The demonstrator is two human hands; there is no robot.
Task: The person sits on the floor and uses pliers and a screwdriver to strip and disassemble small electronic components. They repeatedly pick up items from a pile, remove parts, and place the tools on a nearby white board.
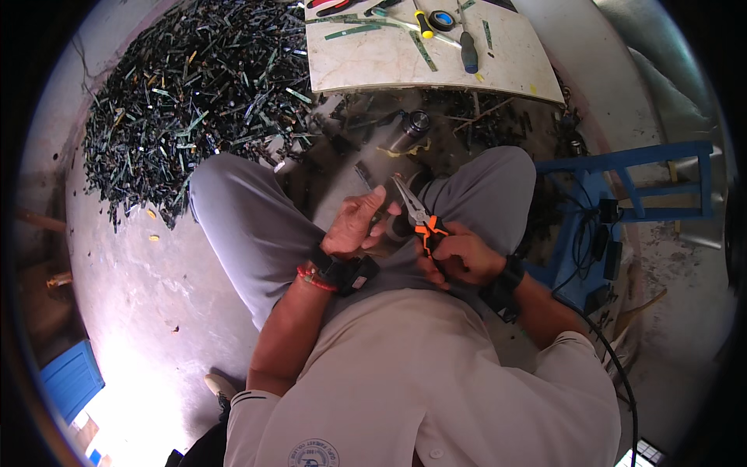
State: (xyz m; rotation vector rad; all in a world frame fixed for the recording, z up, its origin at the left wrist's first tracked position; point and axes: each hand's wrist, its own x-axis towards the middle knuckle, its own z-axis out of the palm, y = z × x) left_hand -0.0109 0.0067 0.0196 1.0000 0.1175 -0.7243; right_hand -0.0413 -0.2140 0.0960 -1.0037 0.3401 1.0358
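My right hand [464, 254] grips a pair of long-nose pliers [421, 216] with orange and black handles, above my lap. The pliers' jaws point away from me, and a small reddish bit shows at their tip. Just left of them is my left hand [356, 225], its fingers curled and its thumb pointing forward. Something dark appears between those fingers, but shadow keeps me from telling what it is. A thin dark strip [362, 174] shows just beyond the thumb; whether it touches the hand is unclear. Between my knees stands a metal flask [410, 129] with a dark lid.
A large heap of dark green strips [204, 99] covers the floor ahead left. The white board [373, 64] holds screwdrivers [468, 52], black tape [442, 20], red-handled pliers [335, 6] and several strips. At right, cables lie on a blue chair [642, 181]. Another person's shoe [220, 385] is behind left.
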